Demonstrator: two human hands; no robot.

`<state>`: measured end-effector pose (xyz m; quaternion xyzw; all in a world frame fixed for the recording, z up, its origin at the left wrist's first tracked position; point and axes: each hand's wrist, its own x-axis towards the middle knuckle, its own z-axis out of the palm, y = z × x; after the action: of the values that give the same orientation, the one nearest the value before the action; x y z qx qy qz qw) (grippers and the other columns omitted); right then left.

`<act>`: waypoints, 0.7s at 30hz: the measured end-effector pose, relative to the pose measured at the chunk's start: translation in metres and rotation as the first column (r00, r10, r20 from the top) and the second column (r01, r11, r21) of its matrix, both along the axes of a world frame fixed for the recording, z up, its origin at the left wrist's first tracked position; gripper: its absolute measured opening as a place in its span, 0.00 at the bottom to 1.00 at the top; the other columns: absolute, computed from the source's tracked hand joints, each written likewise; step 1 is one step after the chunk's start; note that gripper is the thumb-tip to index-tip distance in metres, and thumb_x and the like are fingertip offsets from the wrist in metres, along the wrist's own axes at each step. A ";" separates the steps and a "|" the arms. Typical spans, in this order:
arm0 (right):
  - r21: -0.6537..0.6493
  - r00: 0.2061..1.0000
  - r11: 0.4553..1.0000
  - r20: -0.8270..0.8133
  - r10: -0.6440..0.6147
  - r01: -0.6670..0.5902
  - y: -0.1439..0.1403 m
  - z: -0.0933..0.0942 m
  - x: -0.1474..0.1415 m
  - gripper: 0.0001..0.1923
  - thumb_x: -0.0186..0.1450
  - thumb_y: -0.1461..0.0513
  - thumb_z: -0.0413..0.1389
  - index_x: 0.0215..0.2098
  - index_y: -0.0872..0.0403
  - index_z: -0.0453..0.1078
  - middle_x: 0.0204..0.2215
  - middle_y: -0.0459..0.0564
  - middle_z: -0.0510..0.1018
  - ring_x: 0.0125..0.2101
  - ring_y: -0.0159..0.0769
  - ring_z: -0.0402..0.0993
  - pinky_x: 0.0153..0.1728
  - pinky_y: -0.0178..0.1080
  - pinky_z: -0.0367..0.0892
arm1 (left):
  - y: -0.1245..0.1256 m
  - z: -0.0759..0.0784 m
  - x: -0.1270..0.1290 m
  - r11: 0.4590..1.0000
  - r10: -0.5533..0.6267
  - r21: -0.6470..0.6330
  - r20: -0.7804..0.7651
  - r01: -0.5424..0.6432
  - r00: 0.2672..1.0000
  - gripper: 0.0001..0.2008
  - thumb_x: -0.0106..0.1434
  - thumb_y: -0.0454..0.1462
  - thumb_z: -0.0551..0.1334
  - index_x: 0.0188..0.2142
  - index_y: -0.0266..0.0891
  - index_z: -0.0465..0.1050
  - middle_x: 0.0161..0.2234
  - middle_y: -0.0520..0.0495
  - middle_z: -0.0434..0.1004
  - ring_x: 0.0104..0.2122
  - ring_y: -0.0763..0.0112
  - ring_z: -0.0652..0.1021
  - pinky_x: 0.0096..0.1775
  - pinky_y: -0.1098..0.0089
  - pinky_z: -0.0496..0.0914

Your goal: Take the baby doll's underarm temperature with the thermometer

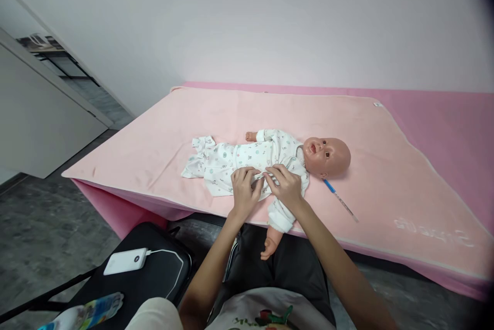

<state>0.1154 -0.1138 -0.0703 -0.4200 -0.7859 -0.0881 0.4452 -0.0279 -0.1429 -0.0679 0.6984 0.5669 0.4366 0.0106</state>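
Note:
A baby doll point(328, 157) lies on its back on a light pink blanket point(154, 129), its head to the right. It wears a white baby shirt point(254, 154) with a small print and matching trousers point(216, 165). At the shirt's near side, my left hand point(246, 191) pinches the cloth between thumb and fingers. My right hand point(285, 186) is closed on the same edge, close beside the left. A narrow white bit of cloth, perhaps a tie, shows between the fingertips. The doll's near arm point(272, 240) hangs over the table edge below my right hand.
A thin clear stick with a blue end point(340, 200), like a thermometer, lies near the doll's head. At lower left, a black chair point(154, 247) holds a white power bank point(125, 261) with a cable and a colourful plastic pack point(102, 309). A white wall point(309, 26) stands behind.

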 end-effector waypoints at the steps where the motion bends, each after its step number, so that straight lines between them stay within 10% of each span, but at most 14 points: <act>1: -0.007 1.000 1.000 0.003 0.000 0.000 0.000 0.000 0.000 0.09 0.66 0.59 0.51 0.39 0.53 0.72 0.34 0.48 0.76 0.29 0.26 0.73 0.28 0.29 0.62 | 0.000 0.000 -0.001 1.000 -0.009 0.002 0.017 0.009 1.000 0.05 0.61 0.35 0.59 0.38 0.41 0.68 0.37 0.48 0.72 0.41 0.64 0.70 0.46 0.61 0.59; 21: 0.007 1.000 1.000 0.009 -0.024 0.024 -0.002 -0.002 0.000 0.11 0.67 0.58 0.49 0.32 0.55 0.70 0.29 0.47 0.76 0.26 0.27 0.70 0.26 0.30 0.56 | 0.001 -0.001 -0.004 0.999 -0.026 0.050 0.210 0.016 0.977 0.05 0.52 0.31 0.63 0.25 0.41 0.70 0.30 0.52 0.72 0.36 0.67 0.71 0.44 0.63 0.62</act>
<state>0.1151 -0.1159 -0.0721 -0.4276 -0.7825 -0.0980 0.4419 -0.0318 -0.1418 -0.0691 0.6543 0.5446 0.5214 0.0581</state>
